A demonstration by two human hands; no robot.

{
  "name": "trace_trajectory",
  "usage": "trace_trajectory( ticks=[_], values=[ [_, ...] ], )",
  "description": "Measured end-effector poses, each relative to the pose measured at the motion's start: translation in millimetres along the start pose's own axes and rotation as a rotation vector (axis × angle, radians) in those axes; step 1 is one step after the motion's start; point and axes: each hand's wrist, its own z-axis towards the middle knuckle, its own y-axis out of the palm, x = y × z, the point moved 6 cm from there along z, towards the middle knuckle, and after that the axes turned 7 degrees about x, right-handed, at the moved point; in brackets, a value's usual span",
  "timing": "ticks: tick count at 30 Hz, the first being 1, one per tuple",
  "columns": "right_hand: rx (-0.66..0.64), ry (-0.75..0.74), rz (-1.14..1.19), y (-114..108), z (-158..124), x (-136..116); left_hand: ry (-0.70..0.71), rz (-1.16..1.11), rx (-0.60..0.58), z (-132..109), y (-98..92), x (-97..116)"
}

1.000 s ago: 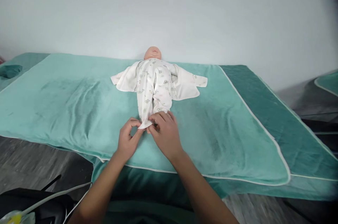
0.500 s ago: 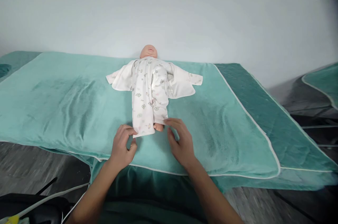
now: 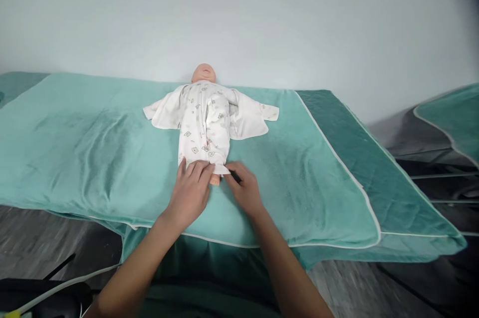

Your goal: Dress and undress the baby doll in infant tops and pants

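A baby doll (image 3: 204, 73) lies face up, its head by the wall. It wears a white printed baby romper (image 3: 194, 128), with the sleeves spread sideways and white flaps folded out beneath them. My left hand (image 3: 189, 188) covers the hem of the left leg of the cloth, its bent fingertips reaching the right leg's cuff. At that cuff's right side my right hand (image 3: 243, 188) pinches the edge between thumb and fingers. One doll foot (image 3: 214, 179) shows below the cuff, between my hands. The other foot is hidden.
A light green velvet blanket (image 3: 299, 198) with white piping covers the bed, over a darker green cover (image 3: 359, 158). A pale wall (image 3: 239, 18) rises behind. Another green-covered surface (image 3: 452, 113) stands at the right. A white cable (image 3: 67, 283) runs at the lower left.
My left hand has moved up and right over the left leg's hem towards the right cuff. My right hand has closed on the cuff, which is now lifted or folded. The view has shifted slightly.
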Motion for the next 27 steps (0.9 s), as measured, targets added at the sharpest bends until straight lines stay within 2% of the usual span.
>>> trace_trajectory(
  ticks=[9, 15, 20, 23, 25, 27],
  values=[
    [-0.028, 0.089, 0.098, -5, -3, 3, -0.019, -0.083, 0.007, 8, 8.4, -7],
    [-0.041, 0.177, 0.251, -10, -9, 8, -0.078, -0.222, 0.181, -4, -0.8, -8],
    [-0.168, 0.194, 0.362, -14, -16, 8, -0.03, -0.257, 0.253, -21, -11.8, 6],
    [-0.32, 0.219, 0.382, -17, -17, 8, 0.016, -0.277, 0.246, -25, -18.2, 9],
    [-0.37, 0.26, 0.419, -20, -12, 13, 0.009, -0.332, 0.25, -24, -21.5, 2],
    [-0.293, 0.329, 0.491, -24, 0, 23, -0.059, -0.393, 0.292, -19, -24.0, -15]
  ],
)
